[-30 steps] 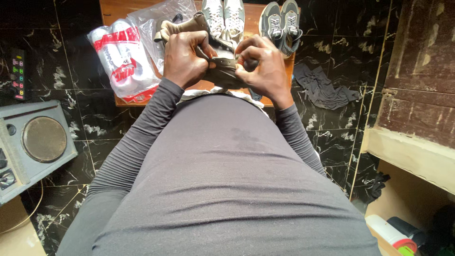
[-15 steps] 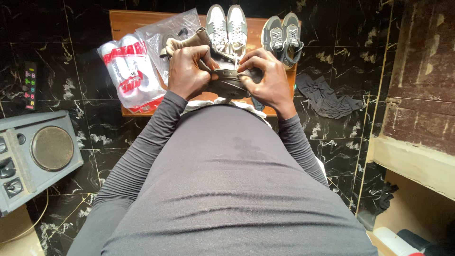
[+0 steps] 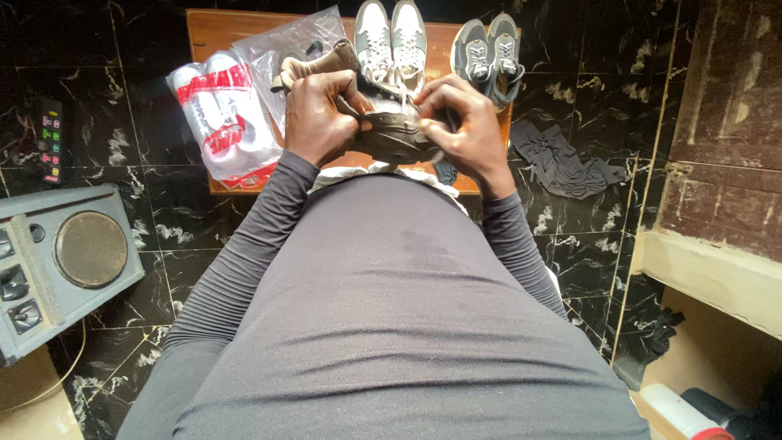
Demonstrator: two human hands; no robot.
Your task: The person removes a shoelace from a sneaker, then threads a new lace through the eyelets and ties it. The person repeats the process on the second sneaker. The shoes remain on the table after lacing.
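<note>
Wooden table — sneaker pairs, plastic bags

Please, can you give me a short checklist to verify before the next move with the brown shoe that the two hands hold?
1. Left hand grips the brown shoe: ok, its fingers wrap the near side.
2. Right hand is on the shoe too: ok, its fingers pinch at the shoe's top edge.
3. White lace is free of knots: cannot tell, the hands cover most of it.
4. Shoe is held above the wooden table: ok.
5. White shoes and grey shoes stand apart from the hands: ok, they sit in pairs at the far edge.
6. Plastic bag lies away from the lace: ok, it lies left of the shoe.
</note>
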